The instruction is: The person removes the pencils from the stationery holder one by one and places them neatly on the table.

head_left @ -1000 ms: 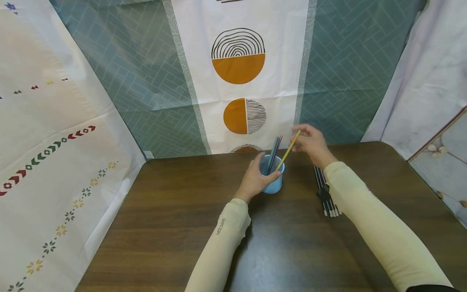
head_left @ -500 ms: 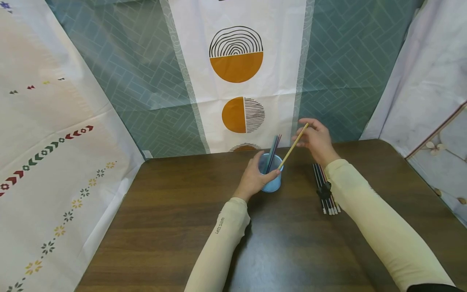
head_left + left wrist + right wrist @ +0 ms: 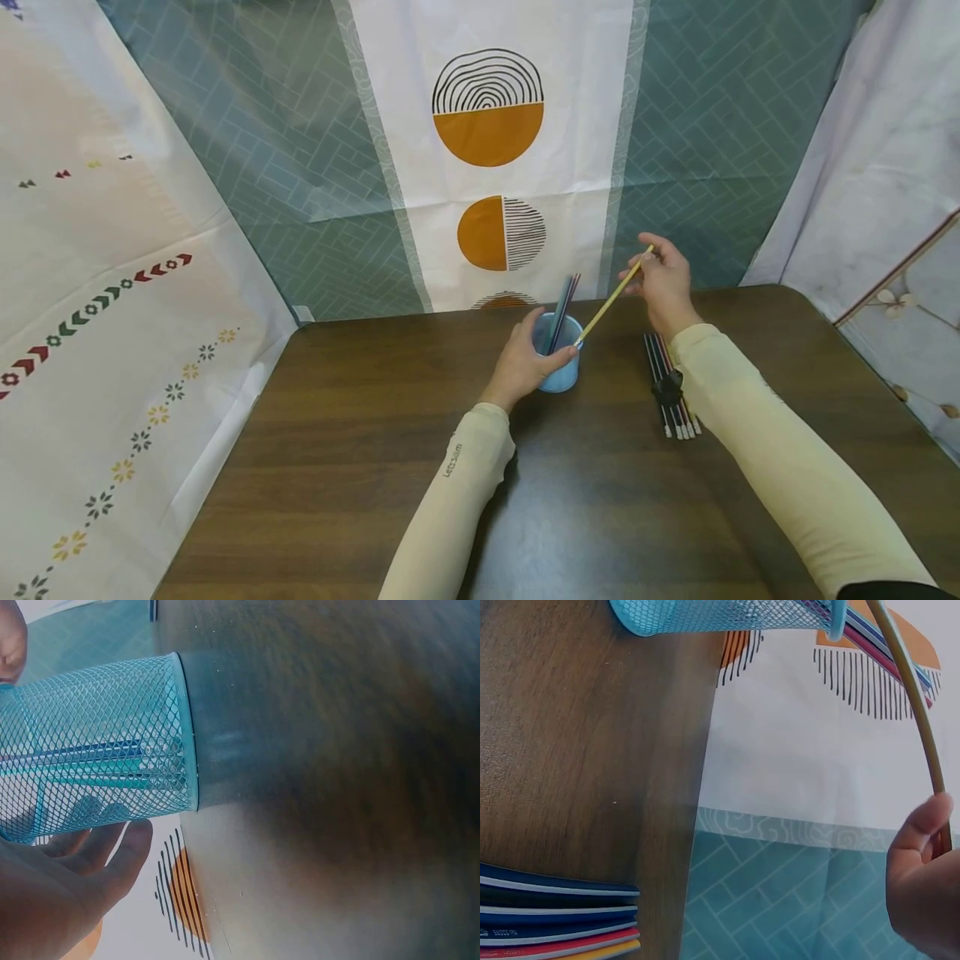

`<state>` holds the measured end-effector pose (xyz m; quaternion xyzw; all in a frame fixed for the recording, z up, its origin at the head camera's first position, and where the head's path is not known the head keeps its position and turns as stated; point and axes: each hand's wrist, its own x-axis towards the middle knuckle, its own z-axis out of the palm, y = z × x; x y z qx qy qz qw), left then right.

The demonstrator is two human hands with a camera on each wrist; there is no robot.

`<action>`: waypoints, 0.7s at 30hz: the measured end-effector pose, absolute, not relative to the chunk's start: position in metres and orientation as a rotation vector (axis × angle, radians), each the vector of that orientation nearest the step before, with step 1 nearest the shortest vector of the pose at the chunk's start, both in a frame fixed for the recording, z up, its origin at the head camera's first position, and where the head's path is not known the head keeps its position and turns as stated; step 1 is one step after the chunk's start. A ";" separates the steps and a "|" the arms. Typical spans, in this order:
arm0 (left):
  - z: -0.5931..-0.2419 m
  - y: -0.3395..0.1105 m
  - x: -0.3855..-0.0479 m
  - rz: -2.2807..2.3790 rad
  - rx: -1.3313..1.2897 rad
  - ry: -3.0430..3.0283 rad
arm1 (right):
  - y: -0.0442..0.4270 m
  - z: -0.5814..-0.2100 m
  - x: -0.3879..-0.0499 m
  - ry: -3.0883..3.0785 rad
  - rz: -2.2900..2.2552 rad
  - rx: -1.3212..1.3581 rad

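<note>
My left hand (image 3: pixel 525 362) holds the light blue mesh pencil cup (image 3: pixel 559 380), thumb on its near side and fingers around the left. The cup stands upright on the table; several pencils (image 3: pixel 560 312), blue-green and dark red among them, lean inside it. Up and to the right of the cup, my right hand (image 3: pixel 664 283) pinches a yellow pencil (image 3: pixel 617 292) near its top end. That pencil slants down to the left, its pale lower end at the cup's rim beside my left thumb. In the right wrist view the pencil (image 3: pixel 915 697) crosses in front of the cup's pencils.
A bundle of dark, red and yellow pencils (image 3: pixel 670 402) with pale ends lies on the brown wooden table (image 3: pixel 315 467), right of the cup, with a black piece across its middle. Patterned cloths (image 3: pixel 697 150) hang behind the table's back edge and at both sides.
My right hand has moved up and to the right with the yellow pencil, which slants more now, its lower end drawn up to the cup's rim. My left hand stays on the cup.
</note>
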<state>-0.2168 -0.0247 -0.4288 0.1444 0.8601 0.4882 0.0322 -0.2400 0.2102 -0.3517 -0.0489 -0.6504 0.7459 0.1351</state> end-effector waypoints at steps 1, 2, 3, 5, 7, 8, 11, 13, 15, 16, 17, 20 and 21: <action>-0.429 -0.024 -0.217 1.505 0.449 2.647 | 0.211 -0.351 -0.240 -1.873 2.153 -0.157; -0.429 -0.024 -0.217 1.506 0.452 2.644 | 0.213 -0.351 -0.240 -1.858 2.152 -0.170; -0.429 -0.024 -0.217 1.508 0.455 2.642 | 0.215 -0.350 -0.239 -1.843 2.153 -0.178; -0.429 -0.024 -0.217 1.509 0.454 2.637 | 0.218 -0.349 -0.238 -1.827 2.156 -0.184; -0.429 -0.024 -0.217 1.510 0.452 2.632 | 0.221 -0.349 -0.237 -1.795 2.179 -0.179; -0.429 -0.024 -0.217 1.509 0.449 2.630 | 0.223 -0.349 -0.237 -1.782 2.190 -0.175; -0.429 -0.025 -0.218 1.506 0.446 2.629 | 0.228 -0.350 -0.235 -1.753 2.222 -0.158; -0.430 -0.025 -0.218 1.507 0.444 2.629 | 0.230 -0.350 -0.234 -1.754 2.227 -0.152; -0.430 -0.025 -0.218 1.506 0.441 2.629 | 0.233 -0.351 -0.233 -1.752 2.240 -0.150; -0.430 -0.025 -0.218 1.505 0.438 2.628 | 0.235 -0.352 -0.233 -1.752 2.248 -0.150; -0.430 -0.026 -0.218 1.504 0.436 2.627 | 0.237 -0.352 -0.232 -1.755 2.255 -0.149; -0.431 -0.026 -0.218 1.511 0.440 2.622 | 0.243 -0.354 -0.231 -1.762 2.281 -0.139; -0.430 -0.026 -0.219 1.511 0.443 2.623 | 0.245 -0.355 -0.230 -1.765 2.290 -0.128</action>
